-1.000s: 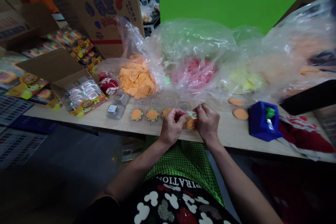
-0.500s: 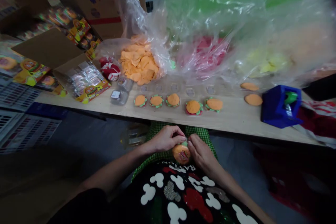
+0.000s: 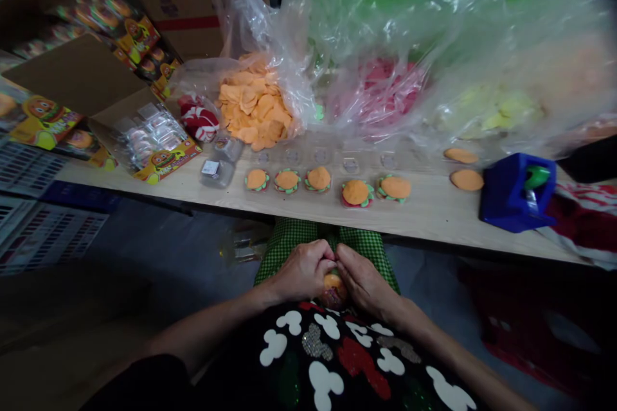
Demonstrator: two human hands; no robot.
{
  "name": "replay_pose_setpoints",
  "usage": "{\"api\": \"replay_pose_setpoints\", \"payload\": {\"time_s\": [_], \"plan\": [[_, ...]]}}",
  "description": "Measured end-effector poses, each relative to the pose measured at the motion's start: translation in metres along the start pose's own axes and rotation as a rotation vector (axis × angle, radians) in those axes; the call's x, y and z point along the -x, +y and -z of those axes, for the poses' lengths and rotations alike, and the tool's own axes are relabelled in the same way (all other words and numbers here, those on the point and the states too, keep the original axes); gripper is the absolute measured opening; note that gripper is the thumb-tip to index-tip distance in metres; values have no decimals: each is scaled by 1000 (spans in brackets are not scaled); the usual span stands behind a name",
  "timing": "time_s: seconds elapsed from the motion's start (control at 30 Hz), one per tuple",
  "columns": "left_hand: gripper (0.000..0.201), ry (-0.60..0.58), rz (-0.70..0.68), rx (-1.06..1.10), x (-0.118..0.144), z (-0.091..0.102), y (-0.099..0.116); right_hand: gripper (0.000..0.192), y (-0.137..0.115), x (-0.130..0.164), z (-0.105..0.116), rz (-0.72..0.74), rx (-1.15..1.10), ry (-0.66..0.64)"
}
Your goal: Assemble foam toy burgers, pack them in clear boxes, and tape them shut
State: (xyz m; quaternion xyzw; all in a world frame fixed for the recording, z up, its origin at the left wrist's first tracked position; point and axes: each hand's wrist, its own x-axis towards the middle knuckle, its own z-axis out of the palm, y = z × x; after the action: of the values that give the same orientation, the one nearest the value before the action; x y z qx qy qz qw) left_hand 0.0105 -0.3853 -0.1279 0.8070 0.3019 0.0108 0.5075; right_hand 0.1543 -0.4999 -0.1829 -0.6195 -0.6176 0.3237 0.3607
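The burger (image 3: 333, 293) sits between the left hand (image 3: 307, 270) and the right hand (image 3: 362, 277), both gripping its far edge (neither is nearer), off the table (image 3: 429, 213), just beside the shirt (image 3: 357, 392).

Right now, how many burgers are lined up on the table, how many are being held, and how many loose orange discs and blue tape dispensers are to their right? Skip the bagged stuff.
Lined-up burgers: 5
Held burger: 1
Loose orange discs: 2
Blue tape dispenser: 1
Total: 9
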Motion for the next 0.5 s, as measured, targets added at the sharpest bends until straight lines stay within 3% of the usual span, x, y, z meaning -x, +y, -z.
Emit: {"api": "replay_pose_setpoints", "payload": {"time_s": [0.17, 0.33, 0.5], "plan": [[12, 8, -32, 118, 7, 8, -3, 37, -8, -4, 8, -38, -34, -11], [17, 31, -152, 88, 12, 22, 7, 26, -26, -4, 27, -19, -51, -75], [15, 76, -184, 15, 14, 19, 4, 16, -34, -10, 24, -17, 32, -126]]}}
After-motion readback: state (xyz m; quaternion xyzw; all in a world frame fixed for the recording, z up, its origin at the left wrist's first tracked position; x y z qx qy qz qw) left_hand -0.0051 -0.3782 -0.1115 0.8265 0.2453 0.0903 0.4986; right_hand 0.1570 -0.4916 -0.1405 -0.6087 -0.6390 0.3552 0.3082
